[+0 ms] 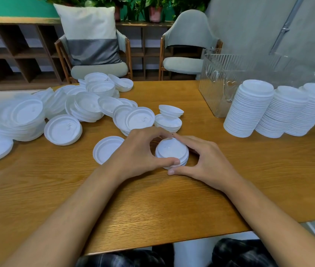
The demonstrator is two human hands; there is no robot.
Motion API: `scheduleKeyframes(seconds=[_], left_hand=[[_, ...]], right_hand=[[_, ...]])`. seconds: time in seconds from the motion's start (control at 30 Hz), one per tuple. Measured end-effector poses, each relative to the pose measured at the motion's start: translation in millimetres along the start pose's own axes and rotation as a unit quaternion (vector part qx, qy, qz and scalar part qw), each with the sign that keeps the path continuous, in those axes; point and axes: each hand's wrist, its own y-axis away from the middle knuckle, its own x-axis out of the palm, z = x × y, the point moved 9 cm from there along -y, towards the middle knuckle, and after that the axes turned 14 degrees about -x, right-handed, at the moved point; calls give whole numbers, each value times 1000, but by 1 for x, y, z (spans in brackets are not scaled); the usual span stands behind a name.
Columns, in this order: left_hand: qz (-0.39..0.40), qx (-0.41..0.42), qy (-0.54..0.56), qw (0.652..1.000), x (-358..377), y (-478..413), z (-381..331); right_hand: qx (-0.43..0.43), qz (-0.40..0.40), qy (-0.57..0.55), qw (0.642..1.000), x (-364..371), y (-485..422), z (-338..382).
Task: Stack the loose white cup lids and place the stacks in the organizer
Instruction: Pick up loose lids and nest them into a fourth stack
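Your left hand (139, 153) and right hand (208, 162) cup the short stack of lids (172, 151) between them. The fingers curl round its far side and the thumbs close on its near rim, so both hands hold it where it sits on the wooden table (152, 209), at the middle just in front of you. The stack stands upright, only a few lids high, and its layers look a little uneven, so I judge you are squaring it up.

The next move turns on which side things lie. The loose lids (87, 106) are spread to the left and farther out. The single lid (107, 149) lying flat just beside your left hand is the closest of them, so fetch with the left while the right steadies the stack.

The tall stacks (249, 110), three of them, and the clear organizer (216, 89) stand to the right and farther back, nearer your right hand. Those stacks are outside the organizer, just beside it. Any carry to the organizer goes rightward and away from you, close past them, so mind you don't knock them
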Motion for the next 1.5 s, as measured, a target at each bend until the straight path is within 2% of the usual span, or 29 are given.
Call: scheduleKeyframes(seconds=[0.37, 0.53, 0.6, 0.73, 0.87, 1.0, 1.23, 1.33, 1.4, 1.5], left_hand=[[0, -11, -50, 999, 6, -1, 10], [-3, 11, -79, 997, 5, 6, 4], [-22, 33, -86, 995, -2, 11, -1], [-114, 54, -101, 987, -33, 31, 0], [-156, 8, -131, 979, -62, 61, 31], [-147, -70, -126, 978, -72, 76, 65], [-173, -65, -135, 973, -72, 80, 54], [-178, -93, -64, 977, -75, 83, 52], [-153, -132, 59, 978, -70, 83, 52], [-101, -168, 212, 957, -55, 76, 48]], right_hand=[[34, 68, 74, 994, 7, 4, -5], [32, 57, 73, 995, 6, 4, -3], [33, 48, 73, 996, 6, 3, -3], [27, 44, 85, 995, 6, 3, 0], [34, 38, 81, 995, 8, 3, 5], [43, 27, 53, 997, 17, -1, 11], [29, 11, 44, 999, 22, 3, 13], [17, 4, 44, 999, 21, 3, 16], [7, -4, 41, 999, 20, 1, 18], [0, -10, 24, 1000, 19, 1, 20]])
